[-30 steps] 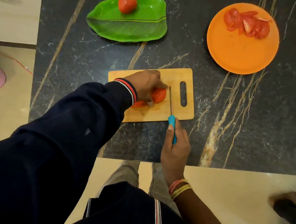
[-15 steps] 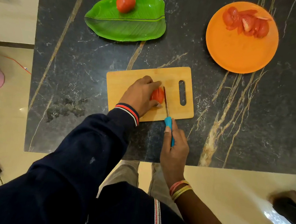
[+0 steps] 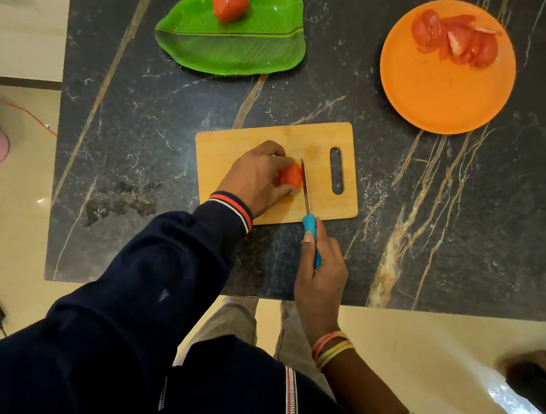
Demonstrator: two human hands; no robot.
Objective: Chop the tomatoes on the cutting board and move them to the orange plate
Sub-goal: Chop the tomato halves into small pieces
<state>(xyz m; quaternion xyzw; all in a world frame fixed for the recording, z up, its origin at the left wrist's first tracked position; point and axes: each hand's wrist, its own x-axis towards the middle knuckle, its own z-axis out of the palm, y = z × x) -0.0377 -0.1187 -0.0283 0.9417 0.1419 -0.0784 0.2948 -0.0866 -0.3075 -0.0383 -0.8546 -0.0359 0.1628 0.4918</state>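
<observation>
Fingers [image 3: 272, 150] of the left hand [image 3: 254, 178] curl over a red tomato [image 3: 290, 175], holding it down on a rectangular light wooden cutting board [image 3: 223, 155]. Only the tomato's glossy, rounded right end shows past the fingertips; the hand hides whether it is whole. Just right of those fingertips, against the exposed end, stands the thin steel blade of a small knife with a teal handle [image 3: 306, 206]. Nearer the person, the right hand [image 3: 322, 271] wraps that handle, one finger lying along its top. Well beyond the fingers to the right, a round orange plate [image 3: 443, 89] carries a heap of cut tomato wedges [image 3: 457, 41], red with pale seedy flesh. Beyond and slightly left, a green leaf-shaped plate [image 3: 230, 49] holds a whole red tomato [image 3: 230, 4]. Everything sits on a black marble tabletop [image 3: 139, 127] veined with gold.
</observation>
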